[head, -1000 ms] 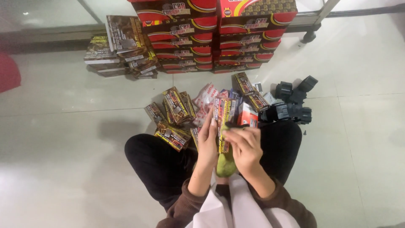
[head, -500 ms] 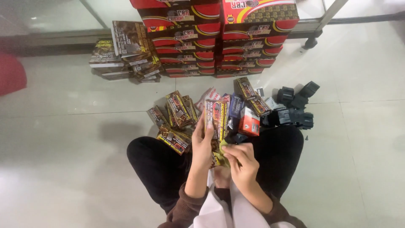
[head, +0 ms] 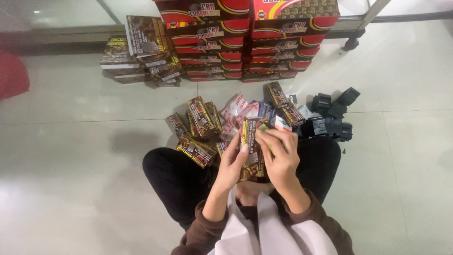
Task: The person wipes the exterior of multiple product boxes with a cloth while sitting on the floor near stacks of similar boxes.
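I sit cross-legged on a pale tiled floor. My left hand (head: 232, 163) grips the left edge of a brown and gold printed packet (head: 253, 141) held upright over my lap. My right hand (head: 282, 158) lies over the packet's right side, its fingers curled at the top edge on a small yellow-green piece. A loose heap of similar small packets (head: 200, 120) lies on the floor just beyond my knees, mixed with white and red wrappers (head: 234, 109).
Stacked red and black boxes (head: 245, 42) stand at the back, with a lower pile of brown boxes (head: 141, 52) to their left. Several black plastic parts (head: 332, 115) lie right of the heap. A red object (head: 13, 75) sits at the far left edge.
My right hand has moved up from the packet's lower edge to its top right. The packet has shifted slightly right and lower in my left hand.
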